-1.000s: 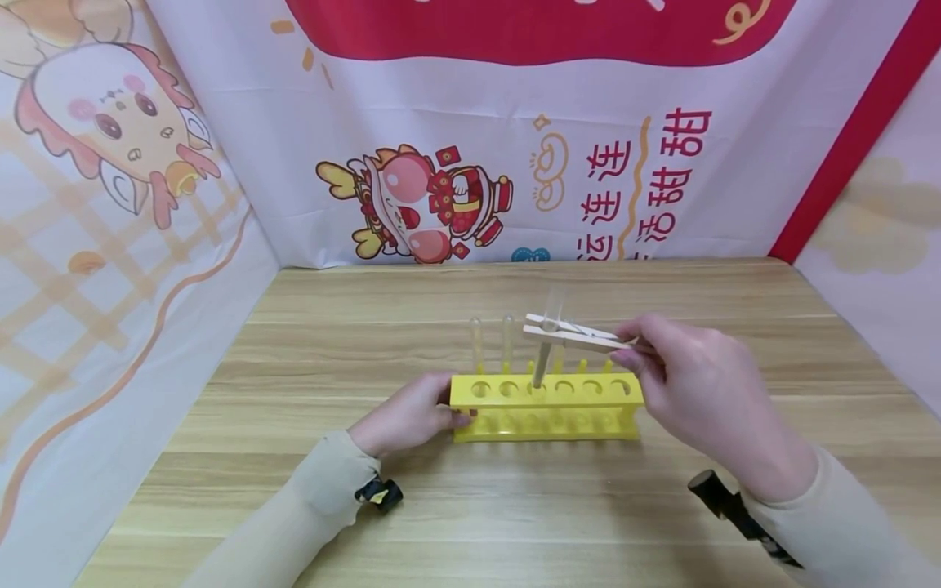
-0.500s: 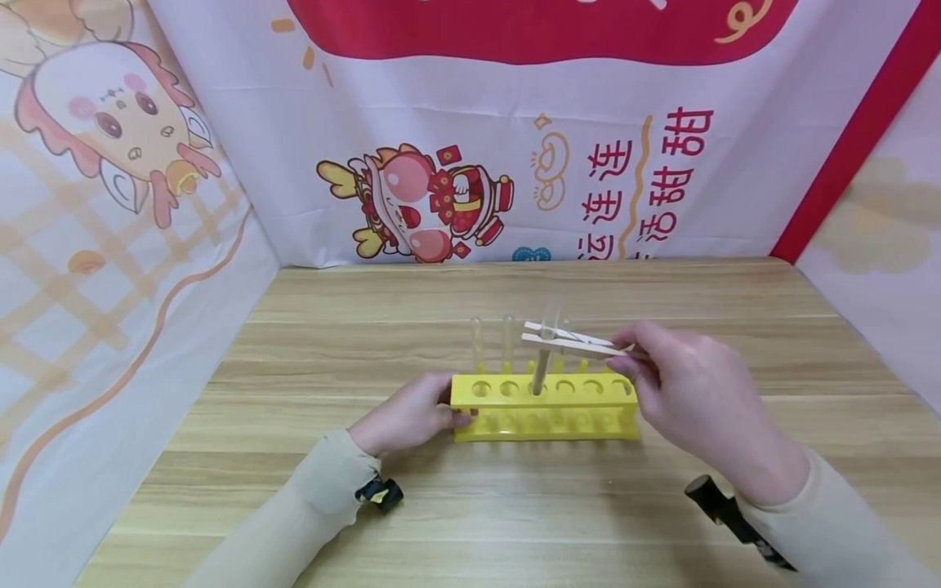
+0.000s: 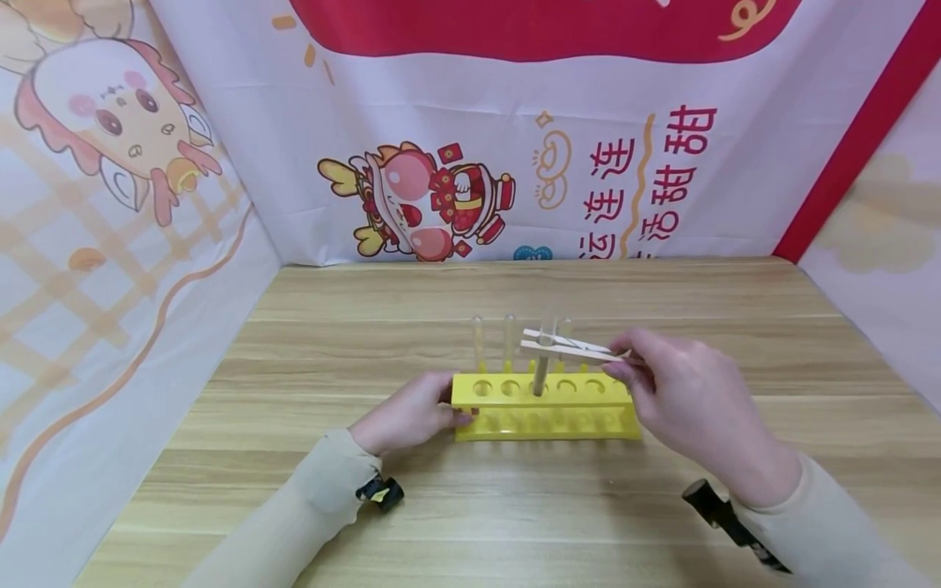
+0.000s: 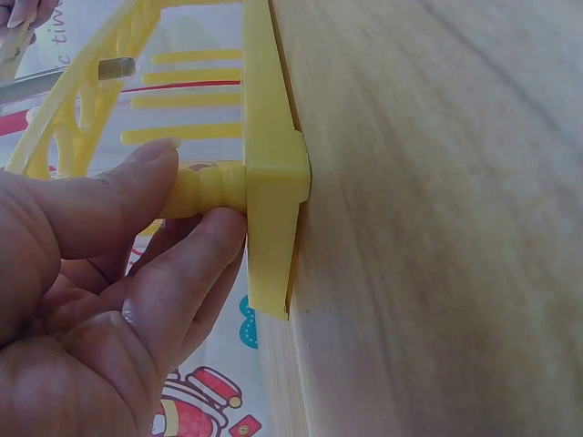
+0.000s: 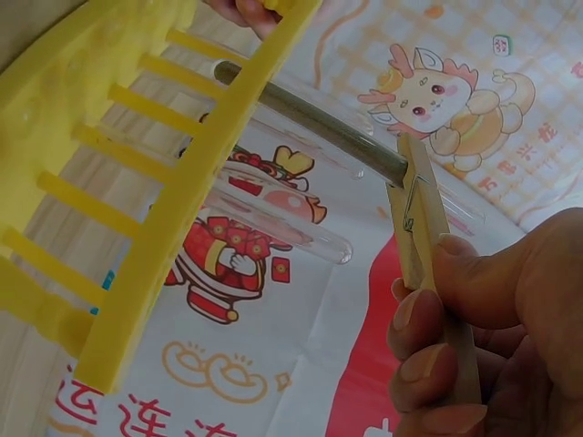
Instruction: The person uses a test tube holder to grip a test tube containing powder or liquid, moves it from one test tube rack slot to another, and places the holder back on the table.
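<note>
A yellow test tube rack (image 3: 507, 401) stands on the table, and my left hand (image 3: 412, 415) grips the post at its left end. In the left wrist view, thumb and fingers close round that post (image 4: 208, 189). My right hand (image 3: 698, 408) holds a wooden test tube clamp (image 3: 573, 352) by its handle end. The clamp's jaws pinch a glass test tube (image 3: 541, 374) with dark grey contents, near the top of the grey part. In the right wrist view the tube's lower end (image 5: 239, 76) passes through a hole in the rack's upper plate, above the base.
Clear test tubes (image 3: 509, 339) sit upside down on pegs along the rack's back. Another inverted tube (image 3: 564, 328) is partly behind the clamp. Wood-grain table (image 3: 470, 506) surrounds the rack. Printed cloth (image 3: 456, 98) hangs behind and at both sides.
My right hand has come down and slightly left, lowering the clamp and test tube, whose lower end sits a little deeper in the hole. The left hand and rack stay put.
</note>
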